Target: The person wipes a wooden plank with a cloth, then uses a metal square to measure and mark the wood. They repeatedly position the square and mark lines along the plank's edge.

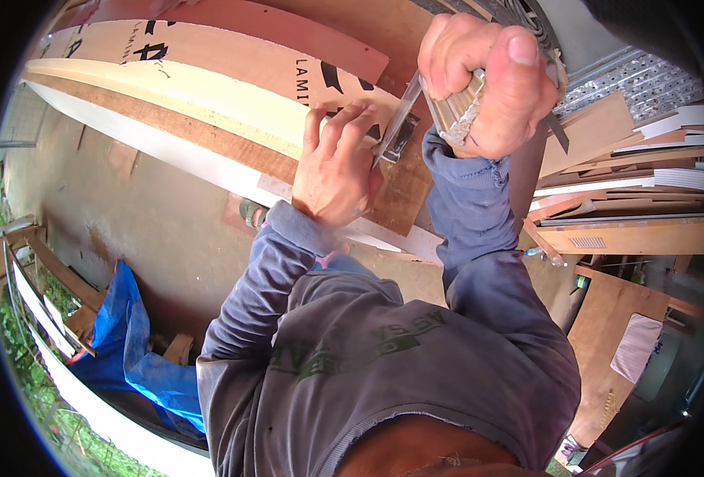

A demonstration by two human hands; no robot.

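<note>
My right hand [495, 83] is closed round the worn, wrapped handle of what looks like a handsaw [400, 115], raised at the far right of centre. The thin blade shows nearly edge-on and slants down toward the end of a long pale board [209, 99] with dark print on its face. On that board's near edge, close beside the blade, lies my left hand [336, 167], its bent fingers hooked over the top and gripping it. The left thumb is mostly hidden. A brown wooden strip [201, 131] runs under the printed board.
A reddish board [288, 36] lies behind. Stacked planks and offcuts [638, 187] fill the right side, near a perforated metal sheet [634, 83]. A blue tarp [129, 334] lies at lower left beside curved strips. A brown panel [610, 334] stands at lower right.
</note>
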